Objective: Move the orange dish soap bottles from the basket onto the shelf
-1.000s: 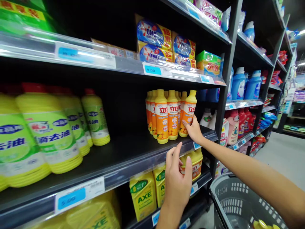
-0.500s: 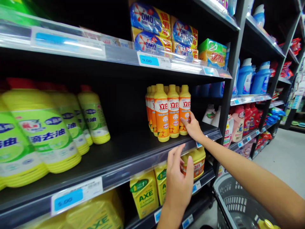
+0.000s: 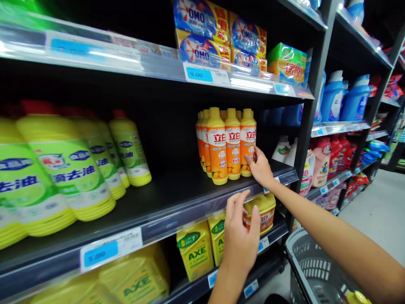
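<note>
Yellow-green dish soap bottles [image 3: 63,169] crowd the left end of the black shelf [image 3: 177,202], standing upright and well apart from everything else on it. Below them, a price label [image 3: 110,249] sits on the shelf edge, and yellow AXE jugs [image 3: 194,251] fill the lower shelf. Farther along, a tight cluster of orange bottles [image 3: 218,145] stands under stacked OMO packs [image 3: 202,33]. The left hand [image 3: 242,240] hangs in front of the shelf edge, fingers loosely spread and curled, holding nothing, just above a yellow jug [image 3: 259,213]. The right hand [image 3: 260,168] reaches in from the right, its fingers [image 3: 249,157] against the lower front of the rightmost orange bottle [image 3: 248,141]; whether they grip it or only touch it, I can't tell. Those bottles look tall, narrow and closely packed, so a careless knock could tip one into its neighbours and send several over. Smooth plastic could also slip from the fingers if the hold is light. Farther right, a grey plastic basket [image 3: 303,240] sits below the arm with a yellow-capped item [image 3: 357,297] inside, and pink bottles [image 3: 321,162] and blue jugs [image 3: 356,99] line the next shelves.
</note>
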A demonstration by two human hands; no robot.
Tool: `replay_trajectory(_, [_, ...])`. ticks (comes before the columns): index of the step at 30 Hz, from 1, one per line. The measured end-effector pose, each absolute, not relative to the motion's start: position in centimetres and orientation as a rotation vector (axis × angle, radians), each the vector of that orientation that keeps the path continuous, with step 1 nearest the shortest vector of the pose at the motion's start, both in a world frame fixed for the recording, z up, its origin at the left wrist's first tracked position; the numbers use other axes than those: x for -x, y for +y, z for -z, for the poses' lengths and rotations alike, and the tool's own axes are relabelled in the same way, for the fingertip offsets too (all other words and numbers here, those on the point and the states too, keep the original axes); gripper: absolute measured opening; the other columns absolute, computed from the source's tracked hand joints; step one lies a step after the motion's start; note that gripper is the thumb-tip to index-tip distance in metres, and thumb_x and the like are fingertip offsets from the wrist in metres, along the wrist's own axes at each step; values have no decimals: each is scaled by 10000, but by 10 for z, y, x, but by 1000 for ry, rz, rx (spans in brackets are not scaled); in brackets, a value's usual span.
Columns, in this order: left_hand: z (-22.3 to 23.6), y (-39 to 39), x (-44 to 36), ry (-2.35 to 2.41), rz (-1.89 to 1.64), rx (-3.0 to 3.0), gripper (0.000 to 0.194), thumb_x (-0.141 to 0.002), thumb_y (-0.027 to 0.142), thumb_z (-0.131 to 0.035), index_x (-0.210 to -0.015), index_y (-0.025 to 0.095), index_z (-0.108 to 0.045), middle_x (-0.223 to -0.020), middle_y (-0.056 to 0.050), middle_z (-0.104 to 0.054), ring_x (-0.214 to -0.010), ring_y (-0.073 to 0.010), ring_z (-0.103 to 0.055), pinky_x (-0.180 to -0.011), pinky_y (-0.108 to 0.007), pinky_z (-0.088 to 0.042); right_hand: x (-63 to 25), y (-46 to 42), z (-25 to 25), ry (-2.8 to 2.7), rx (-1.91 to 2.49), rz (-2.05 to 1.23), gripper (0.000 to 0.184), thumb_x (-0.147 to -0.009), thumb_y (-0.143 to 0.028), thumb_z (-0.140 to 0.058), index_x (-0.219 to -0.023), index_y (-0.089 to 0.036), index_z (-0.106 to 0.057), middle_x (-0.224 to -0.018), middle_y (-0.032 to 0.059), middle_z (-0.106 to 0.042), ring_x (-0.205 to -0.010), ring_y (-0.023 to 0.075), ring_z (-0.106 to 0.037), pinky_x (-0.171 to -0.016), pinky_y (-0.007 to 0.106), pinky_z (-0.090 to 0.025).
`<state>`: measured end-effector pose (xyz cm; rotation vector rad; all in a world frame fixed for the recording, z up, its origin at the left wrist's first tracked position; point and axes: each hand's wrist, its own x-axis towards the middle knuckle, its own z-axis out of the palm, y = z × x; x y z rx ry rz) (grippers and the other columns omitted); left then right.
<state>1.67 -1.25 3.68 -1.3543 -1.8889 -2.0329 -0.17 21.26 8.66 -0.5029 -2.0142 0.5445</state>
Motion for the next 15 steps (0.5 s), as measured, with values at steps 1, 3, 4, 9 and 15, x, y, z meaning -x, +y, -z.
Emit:
replay_trajectory(1, [-36, -13, -17, -1890, 2029, 1361, 328, -1019, 294, -538, -1333, 229, -609, -1222, -74, -611, -776, -129, -572, -756, -295, -521, 3, 214, -86, -1998, 503, -568, 553, -986, -520, -555, -1496, -314, -498, -1356, 90, -647, -1149, 295, -670, -1056, 517, -532])
replay_trajectory(3, [-36, -13, -17, -1884, 2019, 1370, 325, -1016, 290, -542, -1328, 229, -610, -1212, -70, -614, -773, -128, -568, -749, -290, -520, 5, 215, -85, -1962, 505, -624, 548, -967, -513, -594, -1472, -311, -522, -1343, 83, -661, -1132, 287, -671, -1047, 514, -537])
replay_trajectory(4, [-37, -13, -18, -1876, 2013, 1371, 321, -1015, 286, -544, -1322, 228, -612, -1204, -70, -616, -775, -130, -566, -748, -289, -518, 5, 214, -86, -1954, 488, -641, 550, -961, -510, -606, -1464, -302, -528, -1336, 86, -664, -1126, 282, -670, -1042, 511, -540])
replay_trajectory(9, [-39, -14, -22, -1847, 2009, 1396, 307, -1012, 269, -543, -1305, 219, -617, -1214, -84, -612, -804, -139, -569, -778, -295, -517, -25, 202, -83, -1772, 328, -554, 493, -966, -464, -600, -1391, -218, -555, -1246, 131, -658, -1100, 258, -661, -969, 451, -576])
replay_trajectory(15, [-37, -19, -26, -1883, 2027, 1437, 306, -1024, 284, -528, -1314, 226, -607, -1248, -95, -594, -877, -163, -585, -804, -315, -511, -186, 201, -4, -2122, 341, -154, 226, -955, -382, -602, -1117, -270, -712, -971, 98, -758, -849, 272, -730, -794, 452, -619])
